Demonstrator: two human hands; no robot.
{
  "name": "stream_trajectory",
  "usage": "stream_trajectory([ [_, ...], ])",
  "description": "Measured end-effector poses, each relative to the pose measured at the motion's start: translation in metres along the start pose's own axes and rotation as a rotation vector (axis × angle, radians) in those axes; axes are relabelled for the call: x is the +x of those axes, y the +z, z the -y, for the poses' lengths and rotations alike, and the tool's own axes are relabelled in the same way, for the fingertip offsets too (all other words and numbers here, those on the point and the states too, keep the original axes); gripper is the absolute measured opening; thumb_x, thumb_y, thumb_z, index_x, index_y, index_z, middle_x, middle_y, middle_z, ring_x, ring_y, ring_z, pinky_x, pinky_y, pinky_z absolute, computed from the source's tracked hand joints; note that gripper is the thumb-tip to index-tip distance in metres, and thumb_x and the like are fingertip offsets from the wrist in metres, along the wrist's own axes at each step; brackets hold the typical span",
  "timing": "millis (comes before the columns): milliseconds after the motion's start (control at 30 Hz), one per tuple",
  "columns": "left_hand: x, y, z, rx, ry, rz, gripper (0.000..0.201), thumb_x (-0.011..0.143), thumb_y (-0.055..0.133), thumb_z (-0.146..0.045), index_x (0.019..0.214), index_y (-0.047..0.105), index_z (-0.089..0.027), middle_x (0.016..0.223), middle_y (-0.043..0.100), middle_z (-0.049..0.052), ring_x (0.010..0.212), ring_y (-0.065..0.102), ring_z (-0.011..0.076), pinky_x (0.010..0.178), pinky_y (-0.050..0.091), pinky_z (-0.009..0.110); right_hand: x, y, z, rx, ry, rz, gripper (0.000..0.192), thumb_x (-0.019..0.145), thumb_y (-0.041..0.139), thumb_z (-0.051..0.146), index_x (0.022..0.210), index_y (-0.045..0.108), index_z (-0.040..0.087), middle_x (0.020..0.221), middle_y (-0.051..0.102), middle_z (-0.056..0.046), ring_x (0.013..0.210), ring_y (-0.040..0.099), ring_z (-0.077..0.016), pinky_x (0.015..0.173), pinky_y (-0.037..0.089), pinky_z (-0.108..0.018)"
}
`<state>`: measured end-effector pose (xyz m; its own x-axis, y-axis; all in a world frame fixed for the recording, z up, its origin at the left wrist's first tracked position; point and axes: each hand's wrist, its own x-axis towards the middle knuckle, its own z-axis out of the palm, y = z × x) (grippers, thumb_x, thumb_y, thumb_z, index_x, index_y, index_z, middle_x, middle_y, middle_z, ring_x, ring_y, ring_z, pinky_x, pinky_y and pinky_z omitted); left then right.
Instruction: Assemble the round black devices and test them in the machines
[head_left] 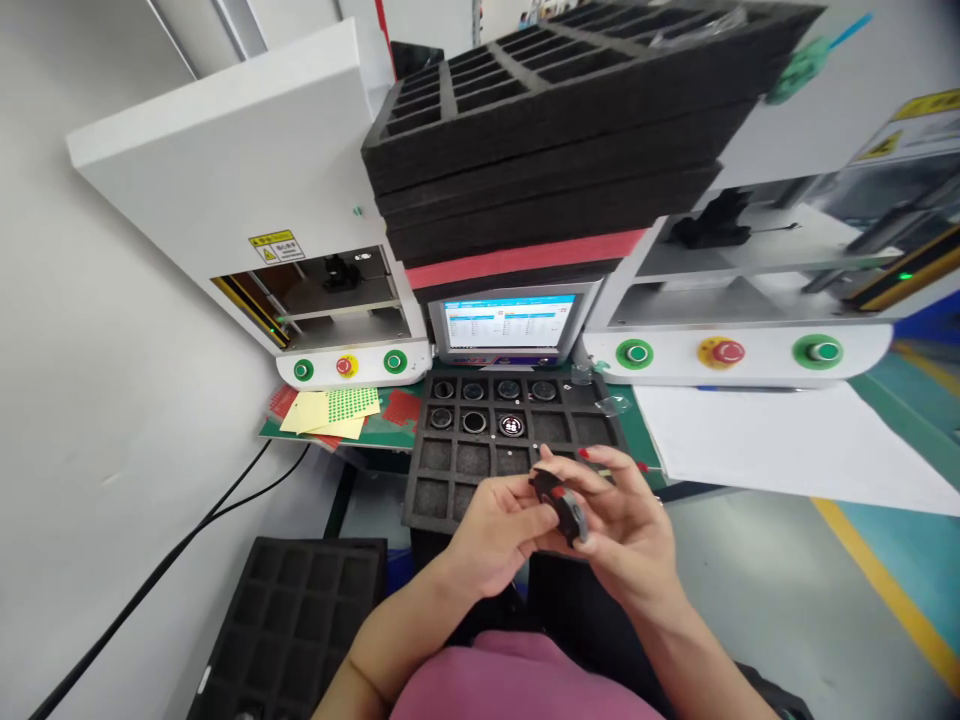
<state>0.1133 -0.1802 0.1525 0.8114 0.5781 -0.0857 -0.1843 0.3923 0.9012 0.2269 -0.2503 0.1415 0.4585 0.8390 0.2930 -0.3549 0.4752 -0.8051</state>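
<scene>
The small dark piece (571, 512) was up in the air between the two hands, by the near right part of the black foam tray (411, 490). The fingers of the left hand (499, 530) pinched it, with the thumb pressed on its side. The right hand (626, 530) curled around it, thumb at the low end, but I could not tell if those fingers gripped it or just steadied it.

The piece might have slipped, because only fingertips seemed to hold it and it was on a slant. Then it could have bumped the tray, or missed it and dropped to the floor (750, 560). A nail could have scratched it too.

Its long axis ran from upper left to lower right, tipped on edge. A red mark showed near the top end. I could not tell which face was its front.
</scene>
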Motion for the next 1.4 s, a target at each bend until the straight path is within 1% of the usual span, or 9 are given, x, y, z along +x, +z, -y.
stream_trajectory([
  [67,-0.006,0.001,-0.004,-0.137,-0.007,-0.091,0.049,0.062,0.086,-0.057,0.077,0.073,-0.012,0.066,0.068,0.004,0.055,0.062,0.0115,0.055,0.055,0.022,-0.006,0.006,0.003,-0.037,-0.022,0.044,0.049,0.078,0.084,0.029,0.122,0.063,0.035,0.112,0.075,-0.004,0.109,0.07,-0.0216,0.092,0.059,-0.032],
  [200,-0.019,-0.002,-0.016,0.176,0.224,-0.203,0.022,0.071,0.086,-0.035,0.076,0.078,-0.015,0.068,0.071,0.003,0.061,0.063,0.0107,0.06,0.053,0.019,-0.016,0.014,0.018,-0.277,-0.234,0.019,0.05,0.081,0.076,0.01,0.124,0.063,0.029,0.111,0.074,-0.004,0.101,0.073,-0.0205,0.087,0.063,-0.031],
  [333,-0.03,-0.006,-0.025,0.578,0.507,-0.186,0.014,0.081,0.078,-0.029,0.084,0.079,-0.015,0.072,0.075,0.006,0.063,0.066,0.0136,0.061,0.053,0.021,-0.023,0.019,0.03,-0.493,-0.331,-0.088,0.052,0.075,0.072,-0.004,0.116,0.066,0.027,0.096,0.076,0.002,0.083,0.075,-0.015,0.08,0.065,-0.023],
  [500,-0.035,-0.013,-0.029,0.789,0.647,-0.139,0.014,0.084,0.076,-0.025,0.095,0.076,-0.016,0.078,0.076,0.006,0.068,0.069,0.0142,0.064,0.055,0.022,-0.033,0.016,0.04,-0.637,-0.249,-0.067,0.047,0.079,0.072,0.001,0.119,0.063,0.024,0.098,0.074,0.002,0.086,0.073,-0.0113,0.09,0.058,-0.017],
  [600,-0.035,-0.016,-0.032,0.879,0.679,-0.096,0.016,0.086,0.073,-0.024,0.101,0.075,-0.016,0.081,0.075,0.006,0.07,0.069,0.0142,0.064,0.056,0.022,-0.03,0.011,0.048,-0.745,-0.213,-0.013,0.042,0.082,0.071,0.005,0.119,0.063,0.024,0.098,0.073,0.002,0.087,0.071,-0.0094,0.093,0.054,-0.014],
  [833,-0.034,-0.015,-0.036,0.864,0.655,-0.007,0.017,0.091,0.067,-0.025,0.105,0.075,-0.017,0.089,0.076,0.007,0.077,0.07,0.0146,0.07,0.057,0.023,0.001,0.01,0.067,-0.673,-0.189,0.328,0.031,0.086,0.055,0.0,0.103,0.055,0.026,0.079,0.063,0.003,0.073,0.066,-0.0105,0.067,0.057,-0.017],
  [1067,-0.031,-0.015,-0.034,0.863,0.689,-0.036,0.02,0.09,0.069,-0.025,0.107,0.075,-0.017,0.086,0.075,0.006,0.073,0.07,0.0136,0.066,0.057,0.022,-0.009,0.007,0.056,-0.546,-0.261,0.186,0.048,0.077,0.063,-0.009,0.111,0.059,0.025,0.089,0.07,0.0,0.082,0.069,-0.0134,0.074,0.06,-0.022],
  [1200,-0.029,-0.014,-0.034,0.896,0.677,-0.057,0.018,0.09,0.07,-0.028,0.105,0.076,-0.019,0.083,0.075,0.005,0.071,0.07,0.0141,0.064,0.057,0.022,-0.016,0.003,0.055,-0.588,-0.202,0.119,0.041,0.08,0.066,-0.003,0.109,0.062,0.025,0.085,0.071,-0.001,0.077,0.068,-0.0156,0.065,0.059,-0.024],
  [1400,-0.027,-0.011,-0.033,0.896,0.67,-0.117,0.015,0.087,0.072,-0.027,0.1,0.077,-0.019,0.079,0.076,0.005,0.068,0.07,0.0147,0.063,0.057,0.023,-0.007,0.01,0.062,-0.602,-0.257,0.208,0.037,0.08,0.062,-0.003,0.102,0.061,0.027,0.079,0.069,0.003,0.071,0.068,-0.0122,0.063,0.059,-0.02],
])
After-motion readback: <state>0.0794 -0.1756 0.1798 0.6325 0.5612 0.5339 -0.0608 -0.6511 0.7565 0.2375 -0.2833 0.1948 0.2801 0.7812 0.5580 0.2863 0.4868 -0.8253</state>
